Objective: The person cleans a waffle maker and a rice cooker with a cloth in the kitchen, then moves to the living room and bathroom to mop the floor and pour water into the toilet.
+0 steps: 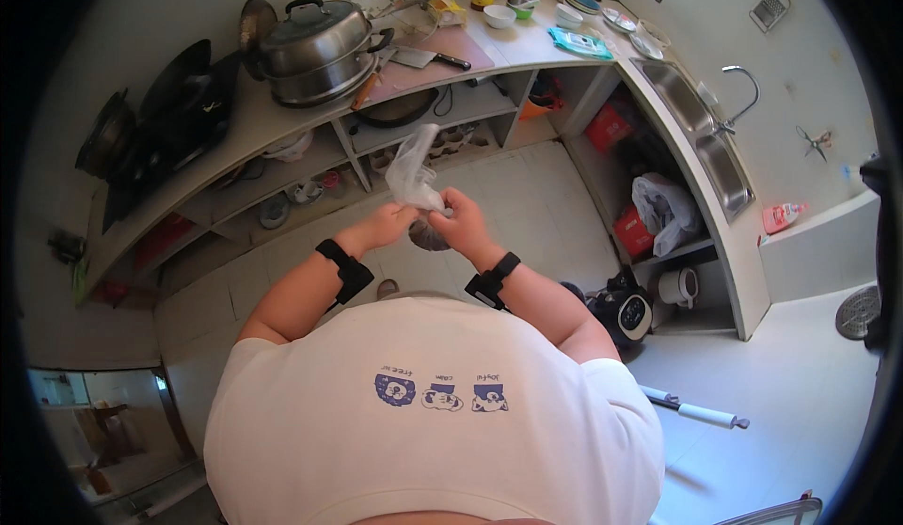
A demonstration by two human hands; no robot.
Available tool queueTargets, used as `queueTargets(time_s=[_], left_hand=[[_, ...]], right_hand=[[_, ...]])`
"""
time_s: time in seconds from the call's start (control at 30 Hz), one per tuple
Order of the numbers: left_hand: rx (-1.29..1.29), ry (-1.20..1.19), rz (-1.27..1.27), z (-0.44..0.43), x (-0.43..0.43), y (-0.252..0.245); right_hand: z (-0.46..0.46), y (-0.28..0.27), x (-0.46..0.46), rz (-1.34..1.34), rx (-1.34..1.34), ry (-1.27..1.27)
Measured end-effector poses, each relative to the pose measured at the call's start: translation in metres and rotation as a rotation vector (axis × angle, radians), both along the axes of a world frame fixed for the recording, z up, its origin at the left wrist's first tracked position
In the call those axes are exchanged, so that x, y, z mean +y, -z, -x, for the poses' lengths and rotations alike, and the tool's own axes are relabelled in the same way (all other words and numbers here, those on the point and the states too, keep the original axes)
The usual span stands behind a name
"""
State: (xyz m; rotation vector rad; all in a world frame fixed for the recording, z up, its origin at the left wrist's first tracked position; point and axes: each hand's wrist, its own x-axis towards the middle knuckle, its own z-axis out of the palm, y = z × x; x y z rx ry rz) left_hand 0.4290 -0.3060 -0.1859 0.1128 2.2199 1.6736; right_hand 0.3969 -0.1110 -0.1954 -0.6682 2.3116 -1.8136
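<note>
Both of my hands meet in front of my chest, over the tiled floor, on a thin clear plastic bag. The left hand grips the gathered bag from the left, and the right hand pinches it from the right, close beside. Above the fingers the bag's loose top stands up, crumpled. Below them hangs its rounded lower part, with something dark inside that I cannot identify. Each wrist wears a black strap with a box-shaped device.
Ahead, the counter holds a steel steamer pot, a cleaver on a pink cutting board, and bowls. A double steel sink is at the right. Open shelves run below; a black appliance stands on the floor.
</note>
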Motion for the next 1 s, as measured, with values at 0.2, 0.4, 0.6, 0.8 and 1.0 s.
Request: queueTargets(time_s=[0.2, 0.4, 0.6, 0.8, 1.0], left_hand=[[0.008, -0.076, 0.102, 0.0, -0.004, -0.005], [0.017, -0.242, -0.052, -0.015, 0.001, 0.0], [0.265, -0.364, 0.114, -0.019, 0.002, 0.022], [0.105, -0.254, -0.185, -0.017, -0.012, 0.023], [0.127, -0.218, -0.186, -0.004, -0.028, 0.02]], right_hand=[[0.001, 0.02, -0.006, 0.196, -0.12, -0.101], [-0.005, 0.021, -0.011, 0.169, -0.082, -0.117], [0.006, 0.034, -0.012, 0.073, -0.241, -0.069], [0.005, 0.04, -0.017, 0.075, -0.12, 0.023], [-0.007, 0.036, -0.038, -0.113, 0.094, -0.273]])
